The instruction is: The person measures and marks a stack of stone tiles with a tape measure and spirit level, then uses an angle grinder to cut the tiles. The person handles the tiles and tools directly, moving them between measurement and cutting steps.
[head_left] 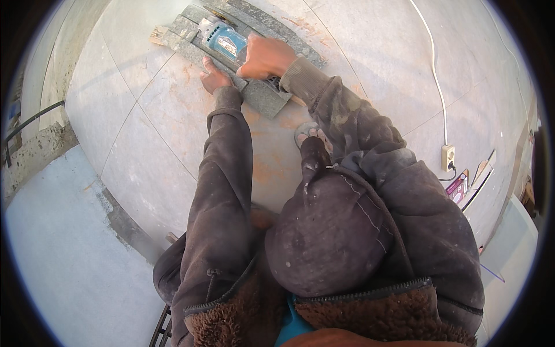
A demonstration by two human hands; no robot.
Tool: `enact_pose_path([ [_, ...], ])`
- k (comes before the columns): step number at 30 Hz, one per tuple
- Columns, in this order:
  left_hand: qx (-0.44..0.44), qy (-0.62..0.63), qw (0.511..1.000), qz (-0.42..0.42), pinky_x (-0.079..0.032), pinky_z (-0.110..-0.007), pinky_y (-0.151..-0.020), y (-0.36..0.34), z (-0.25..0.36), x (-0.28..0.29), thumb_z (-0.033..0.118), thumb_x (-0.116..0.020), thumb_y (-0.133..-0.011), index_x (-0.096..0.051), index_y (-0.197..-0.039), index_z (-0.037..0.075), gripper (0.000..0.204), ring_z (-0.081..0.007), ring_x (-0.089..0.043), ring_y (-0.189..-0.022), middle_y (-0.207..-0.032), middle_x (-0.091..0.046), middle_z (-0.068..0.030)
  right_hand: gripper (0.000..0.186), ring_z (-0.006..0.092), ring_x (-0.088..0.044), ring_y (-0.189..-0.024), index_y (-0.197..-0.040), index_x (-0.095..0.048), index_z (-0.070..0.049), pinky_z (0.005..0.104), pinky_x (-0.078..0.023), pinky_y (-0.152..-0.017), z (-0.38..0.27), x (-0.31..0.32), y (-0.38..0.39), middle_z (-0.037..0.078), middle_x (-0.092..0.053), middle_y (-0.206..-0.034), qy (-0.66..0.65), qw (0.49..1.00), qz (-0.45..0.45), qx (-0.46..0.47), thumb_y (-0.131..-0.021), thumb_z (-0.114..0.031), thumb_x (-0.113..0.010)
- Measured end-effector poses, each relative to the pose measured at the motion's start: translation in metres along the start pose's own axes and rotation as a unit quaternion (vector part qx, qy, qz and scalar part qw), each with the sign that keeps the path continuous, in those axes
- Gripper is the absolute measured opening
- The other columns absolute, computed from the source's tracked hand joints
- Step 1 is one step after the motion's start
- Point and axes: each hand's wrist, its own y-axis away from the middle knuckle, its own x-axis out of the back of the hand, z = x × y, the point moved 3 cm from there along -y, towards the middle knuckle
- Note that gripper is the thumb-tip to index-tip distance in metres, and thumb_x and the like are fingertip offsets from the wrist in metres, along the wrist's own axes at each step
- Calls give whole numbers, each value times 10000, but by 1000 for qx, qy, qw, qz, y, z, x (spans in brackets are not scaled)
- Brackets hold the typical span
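Note:
My right hand [267, 58] is wrapped round the body of a blue angle grinder [225, 41]. The grinder lies low over a group of grey stone strips [254, 17] on the floor, with its head and disc toward the far left. At the near edge of the strips, my left hand [214, 77] grips a grey strip [193, 49], thumb pointing away from me; some of its fingers are hidden. A shorter grey stone slab [266, 99] juts toward me below the right hand. What the disc touches is hard to make out.
Large pale floor tiles [133, 139] with orange dust lie around the work. A white cable [435, 63] runs to a socket block [448, 157] on the right. Beside it is a purple box [458, 188]. My sandalled foot [312, 134] stands close to the slabs.

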Motion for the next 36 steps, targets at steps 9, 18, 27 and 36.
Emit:
enact_pose_path([
  [9,10,7,1000,12,-468,-462,-997,4,2,1,615,-519,-965,-509,-1258,-212,877,-449,-599,-1162,-1236,-596,-376,594,392,-695,-1030,-1206,-556,51,438,-557,-889,-2,1,6,254,-702,-1074,2,1000,-3,-18,-709,-257,-657],
  [18,16,27,999,-4,-476,-453,-991,1,1,2,599,-531,-966,-497,-1269,-215,869,-436,-609,-1149,-1237,-591,-377,597,388,-688,-1055,-1217,-561,52,431,-552,-906,-4,0,0,246,-702,-1098,-7,1000,-12,-12,-720,-263,-658],
  [27,20,51,998,-3,-508,-446,-932,8,8,1,549,-548,-980,-522,-1235,-199,791,-414,-642,-1082,-1173,-628,-349,619,377,-690,-1061,-1249,-553,53,425,-555,-904,-5,2,1,238,-704,-1106,19,1000,-13,-20,-736,-278,-648],
  [36,10,18,1000,6,-510,-449,-906,13,14,4,556,-540,-982,-538,-1198,-200,787,-407,-651,-1044,-1142,-640,-341,625,363,-696,-1048,-1243,-549,58,429,-556,-898,-1,-1,5,233,-708,-1093,19,1000,-5,-13,-735,-291,-651],
])
